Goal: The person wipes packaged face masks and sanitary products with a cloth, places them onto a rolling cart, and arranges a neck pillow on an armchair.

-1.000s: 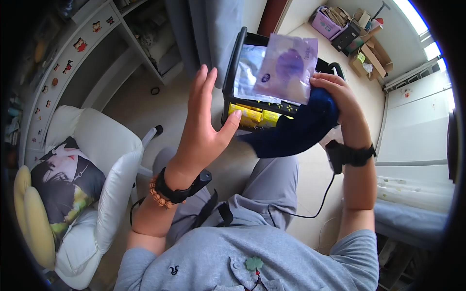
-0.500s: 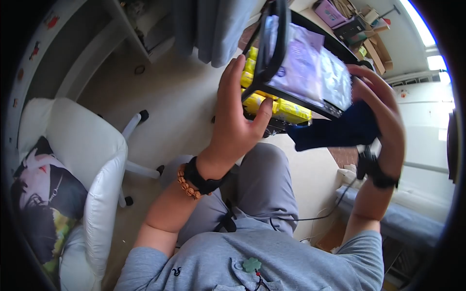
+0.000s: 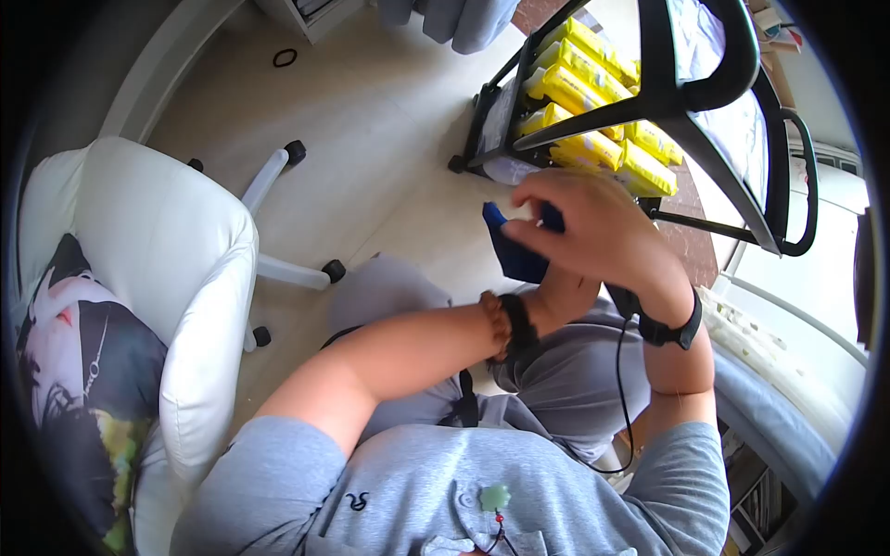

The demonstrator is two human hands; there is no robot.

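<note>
A navy cloth (image 3: 515, 259), plain and soft, hangs aslant by the overlapping hands (image 3: 603, 230), a brighter blue corner at its upper tip. More blue shows between curled fingers; the rest is hidden.

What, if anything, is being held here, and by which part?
A dark blue cloth seems held, but the right hand covers most of the left hand, so which part is gripped cannot be told.

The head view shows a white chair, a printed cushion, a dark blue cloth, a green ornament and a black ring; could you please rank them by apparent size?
1. White chair
2. Printed cushion
3. Dark blue cloth, partly hidden
4. Green ornament and black ring: too alike to rank; the ornament is nearer.
</note>
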